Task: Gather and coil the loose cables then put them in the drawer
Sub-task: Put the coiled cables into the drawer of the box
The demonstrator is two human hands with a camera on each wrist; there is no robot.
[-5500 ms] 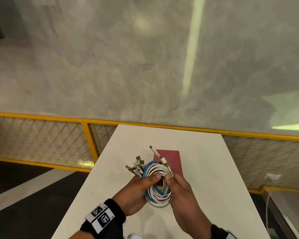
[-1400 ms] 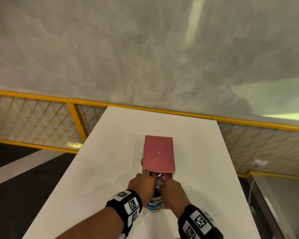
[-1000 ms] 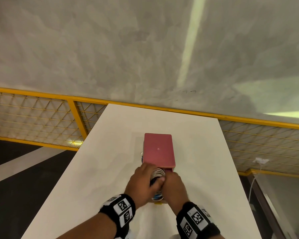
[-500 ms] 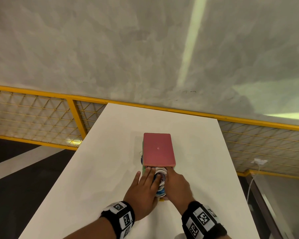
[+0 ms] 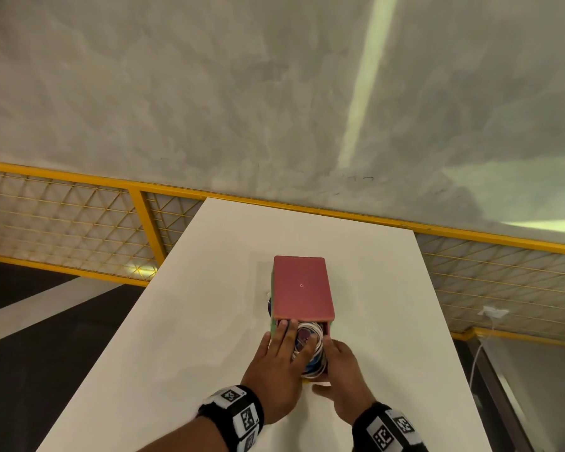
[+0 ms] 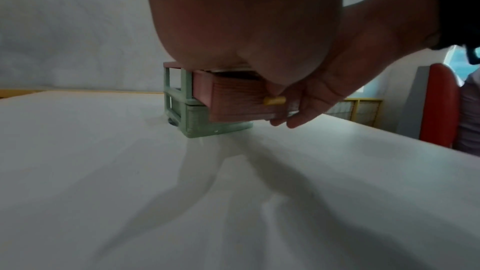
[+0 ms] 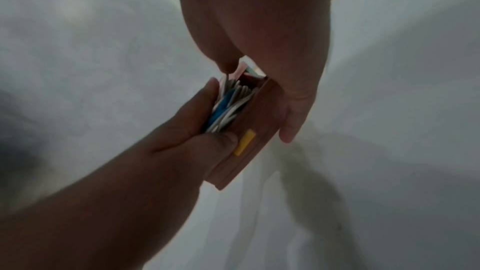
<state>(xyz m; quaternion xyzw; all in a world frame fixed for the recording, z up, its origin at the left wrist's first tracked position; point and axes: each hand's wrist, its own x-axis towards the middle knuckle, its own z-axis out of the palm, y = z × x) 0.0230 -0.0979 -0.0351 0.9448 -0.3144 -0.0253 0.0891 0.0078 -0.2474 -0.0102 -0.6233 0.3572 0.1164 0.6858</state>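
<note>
A small cabinet (image 5: 302, 288) with a pink top and a green frame (image 6: 191, 118) stands mid-table. Its pink drawer (image 6: 239, 102), with a yellow handle (image 7: 244, 142), is pulled out toward me. A coil of white and blue cables (image 5: 312, 337) lies inside it. My left hand (image 5: 284, 347) lies flat on the coil, its straight fingers pressing it down. My right hand (image 5: 338, 360) holds the drawer's right side, thumb at the top edge and fingers (image 6: 303, 114) down its outer wall. The coil's near half is hidden by both hands.
The white table (image 5: 209, 321) stretches bare around the cabinet. A yellow mesh railing (image 5: 144, 216) runs behind the table's far edge, with a grey wall above. A red chair (image 6: 439, 106) stands off to the right.
The coil, held up in both hands earlier, now sits in the drawer. In the last half second my left fingers have slid forward over it toward the cabinet.
</note>
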